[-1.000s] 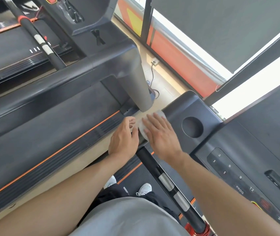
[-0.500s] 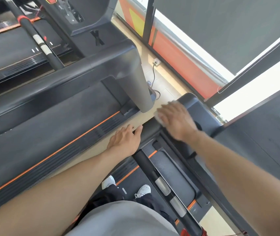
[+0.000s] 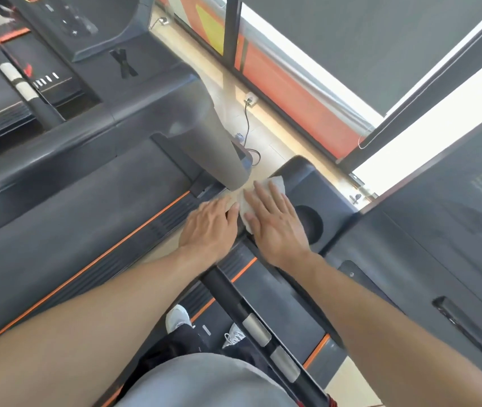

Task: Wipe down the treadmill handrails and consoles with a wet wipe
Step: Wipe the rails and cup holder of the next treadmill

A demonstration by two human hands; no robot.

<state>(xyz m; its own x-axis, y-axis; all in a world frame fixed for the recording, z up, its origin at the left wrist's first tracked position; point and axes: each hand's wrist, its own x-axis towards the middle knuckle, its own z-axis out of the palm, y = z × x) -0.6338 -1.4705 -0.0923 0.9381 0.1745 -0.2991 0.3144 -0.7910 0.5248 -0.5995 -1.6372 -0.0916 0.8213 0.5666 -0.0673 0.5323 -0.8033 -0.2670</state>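
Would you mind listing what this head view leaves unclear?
- Wipe: mostly hidden beneath the right hand.
- Left hand: its contact underneath is hidden by the hand itself.
- Console markings: blurred.
- Handrail: near end cut off by the bottom edge.

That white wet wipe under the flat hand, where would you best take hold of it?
Pinch the white wet wipe at its crumpled far edge, beyond the fingertips of the right hand. That part shows clear of the hand on the black console corner; come from above, likely.
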